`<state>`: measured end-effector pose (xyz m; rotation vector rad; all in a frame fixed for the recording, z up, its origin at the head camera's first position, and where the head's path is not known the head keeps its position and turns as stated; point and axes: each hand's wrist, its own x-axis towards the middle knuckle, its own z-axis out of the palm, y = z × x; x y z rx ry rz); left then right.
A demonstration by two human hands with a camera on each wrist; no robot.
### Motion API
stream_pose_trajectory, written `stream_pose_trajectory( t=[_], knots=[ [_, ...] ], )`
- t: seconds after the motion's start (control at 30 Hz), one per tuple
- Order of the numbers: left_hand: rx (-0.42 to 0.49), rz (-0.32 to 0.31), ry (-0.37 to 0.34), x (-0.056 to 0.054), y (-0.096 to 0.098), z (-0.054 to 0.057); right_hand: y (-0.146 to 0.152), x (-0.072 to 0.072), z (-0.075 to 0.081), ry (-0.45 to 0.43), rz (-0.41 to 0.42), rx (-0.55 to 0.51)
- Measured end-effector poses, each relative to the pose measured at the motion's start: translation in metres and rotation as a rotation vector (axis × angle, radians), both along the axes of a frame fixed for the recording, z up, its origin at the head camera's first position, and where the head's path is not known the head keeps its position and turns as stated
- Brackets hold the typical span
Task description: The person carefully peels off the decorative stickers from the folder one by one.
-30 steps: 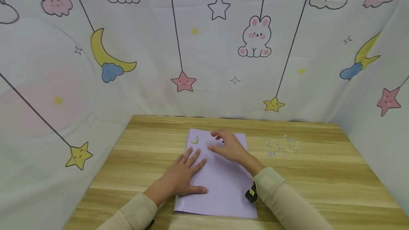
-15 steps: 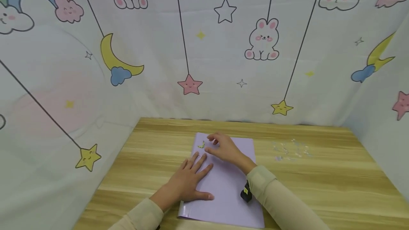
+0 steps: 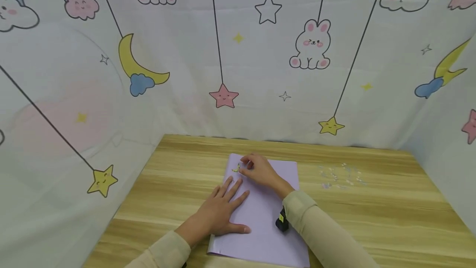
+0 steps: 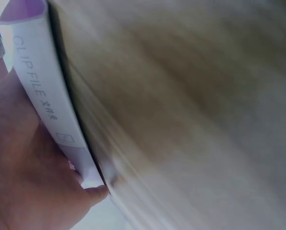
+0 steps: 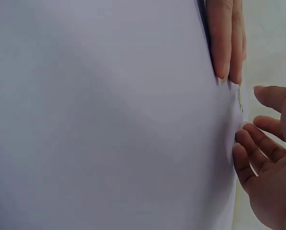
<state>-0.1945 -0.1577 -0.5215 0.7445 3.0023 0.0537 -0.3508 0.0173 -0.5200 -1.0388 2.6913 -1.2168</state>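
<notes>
A lilac clip file (image 3: 273,230) lies on the wooden table, its spine (image 4: 42,91) lettered "CLIP FILE" in the left wrist view. My left hand (image 3: 219,214) rests flat on the cover with its fingers spread, near the left edge. Close to its fingertips is a tiny dot, too small to identify. A small yellow-green crescent (image 3: 236,169) of bits sits on the cover's upper left. My right hand (image 3: 260,173) hovers just right of the crescent, thumb and bent forefinger near it. In the right wrist view those fingers stand apart, with nothing visible between them.
Several small, shiny pale pieces (image 3: 340,177) lie scattered on the table (image 3: 372,214) to the right of the file. A white cloth backdrop (image 3: 260,65) printed with stars, moons and rabbits surrounds the table's back and sides. A black device (image 3: 282,221) hangs at my right wrist.
My right hand has moved left and slightly down over the cover, closer to the yellow-green crescent, and its thumb and forefinger have drawn nearer. My left hand stays on the file. The head view has shifted.
</notes>
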Motion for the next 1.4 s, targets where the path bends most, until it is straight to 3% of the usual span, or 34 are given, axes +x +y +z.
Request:
stream_pose_trajectory(
  t=[0.4, 0.7, 1.2, 1.4],
  knots=[
    [-0.03, 0.002, -0.001, 0.0, 0.003, 0.007, -0.009, -0.004, -0.009, 0.068, -0.043, 0.059],
    [-0.022, -0.001, -0.003, 0.0, 0.003, 0.011, -0.011, 0.0, -0.003, 0.08, -0.059, 0.074],
    [-0.015, -0.011, 0.008, 0.001, 0.002, 0.006, -0.013, 0.004, -0.005, 0.083, -0.08, 0.068],
    [-0.009, -0.011, 0.004, 0.002, 0.003, 0.006, -0.012, 0.006, -0.004, 0.05, -0.071, 0.013]
  ],
)
